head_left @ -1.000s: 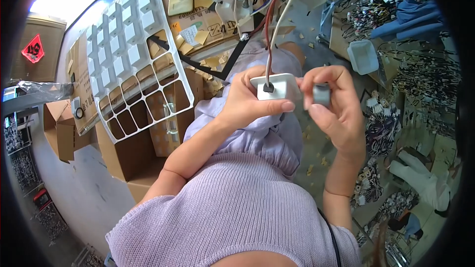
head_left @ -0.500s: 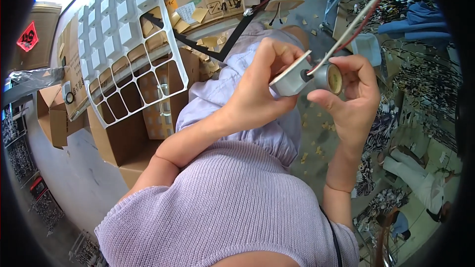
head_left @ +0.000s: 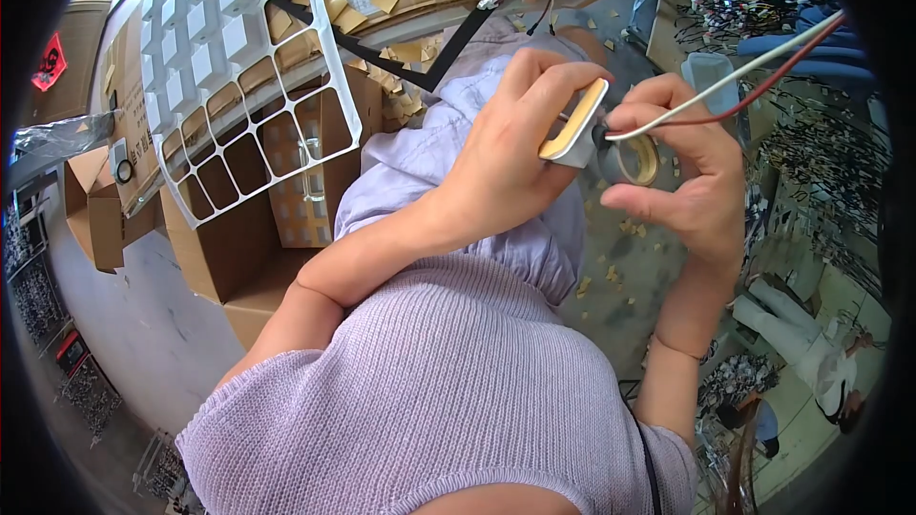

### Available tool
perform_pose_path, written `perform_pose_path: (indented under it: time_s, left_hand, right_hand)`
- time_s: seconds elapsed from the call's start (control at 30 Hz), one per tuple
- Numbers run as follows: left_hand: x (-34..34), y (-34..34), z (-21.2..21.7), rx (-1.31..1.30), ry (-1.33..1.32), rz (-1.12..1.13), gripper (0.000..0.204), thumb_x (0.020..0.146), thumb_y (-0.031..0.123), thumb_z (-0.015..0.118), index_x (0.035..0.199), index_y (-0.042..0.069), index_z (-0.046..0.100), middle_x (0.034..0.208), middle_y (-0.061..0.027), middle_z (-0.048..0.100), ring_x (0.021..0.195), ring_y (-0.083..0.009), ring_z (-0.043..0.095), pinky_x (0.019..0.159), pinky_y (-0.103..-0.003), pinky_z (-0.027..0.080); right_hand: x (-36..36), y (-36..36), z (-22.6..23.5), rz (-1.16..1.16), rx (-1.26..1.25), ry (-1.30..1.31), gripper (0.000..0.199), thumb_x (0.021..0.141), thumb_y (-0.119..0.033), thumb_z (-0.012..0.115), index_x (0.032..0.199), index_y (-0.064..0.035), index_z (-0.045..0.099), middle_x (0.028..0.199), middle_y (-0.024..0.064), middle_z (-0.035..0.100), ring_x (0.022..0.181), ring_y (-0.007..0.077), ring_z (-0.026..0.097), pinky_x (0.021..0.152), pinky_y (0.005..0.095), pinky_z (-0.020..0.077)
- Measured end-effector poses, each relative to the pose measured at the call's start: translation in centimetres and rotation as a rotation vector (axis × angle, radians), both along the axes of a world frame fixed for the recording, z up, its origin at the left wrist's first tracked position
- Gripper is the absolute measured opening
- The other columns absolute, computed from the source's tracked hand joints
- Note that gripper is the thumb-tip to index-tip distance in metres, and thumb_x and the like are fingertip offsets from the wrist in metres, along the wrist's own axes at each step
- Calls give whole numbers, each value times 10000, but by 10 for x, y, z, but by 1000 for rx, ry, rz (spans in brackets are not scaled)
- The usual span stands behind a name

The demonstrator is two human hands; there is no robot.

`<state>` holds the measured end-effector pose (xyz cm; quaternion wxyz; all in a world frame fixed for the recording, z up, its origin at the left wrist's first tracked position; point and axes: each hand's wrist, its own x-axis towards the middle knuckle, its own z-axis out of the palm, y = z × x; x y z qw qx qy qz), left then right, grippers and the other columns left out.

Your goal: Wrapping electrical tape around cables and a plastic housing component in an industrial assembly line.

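Note:
My left hand is closed around a small white box-like housing with a yellow pad on its upper face. A white wire and a dark red wire come out of the housing's right side and run up to the right. Beside that wire exit, a small grey roll of tape with a tan core sits between the curled fingers and thumb of my right hand. My right index fingertip is at the wires, close to the housing.
At the left, a white grid frame holding rows of pale block-shaped pieces leans over an open cardboard box. Yellow paper scraps litter the floor. Bundles of wires lie at the right; another person is beyond.
The housing has turned in my left hand, so its yellow pad now faces me. The wires have swung down to the right. My right hand has shifted slightly right, its index finger now at the wires.

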<state>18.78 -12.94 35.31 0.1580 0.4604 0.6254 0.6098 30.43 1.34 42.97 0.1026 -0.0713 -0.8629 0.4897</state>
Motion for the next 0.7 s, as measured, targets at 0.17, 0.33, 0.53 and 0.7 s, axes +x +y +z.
perform_pose_path:
  time_s: [0.17,0.33,0.53,0.7]
  left_hand:
    - [-5,10,-11,22,69,142,532,681,-50,674,1181,44,518,1107,-189,515,996,-394,550,818,-413,490]
    - [10,23,-23,59,-47,-150,641,680,173,790,1224,-12,505,1106,-134,541,1035,-254,553,863,-358,465]
    - [0,6,-16,-75,-713,-312,438,724,-22,637,1153,36,571,1052,-47,623,961,-118,591,833,-260,468]
    - [18,6,-30,205,-839,96,475,725,-67,613,1184,35,546,1053,-56,625,1014,-134,583,850,-270,472]
  right_hand:
    - [4,-34,-9,-229,-91,-23,714,587,-20,852,1246,9,578,1023,65,613,1003,149,577,899,267,455]
    - [7,-52,12,-355,-213,-15,1057,635,-90,860,1471,54,230,929,58,636,906,123,598,853,230,451]
    - [20,-27,-13,-371,-448,296,738,830,-41,682,1431,34,261,901,105,628,800,119,591,735,232,482]
    - [33,-92,-100,-648,-544,256,180,898,-52,573,1059,-16,500,876,63,572,728,106,517,667,242,433]
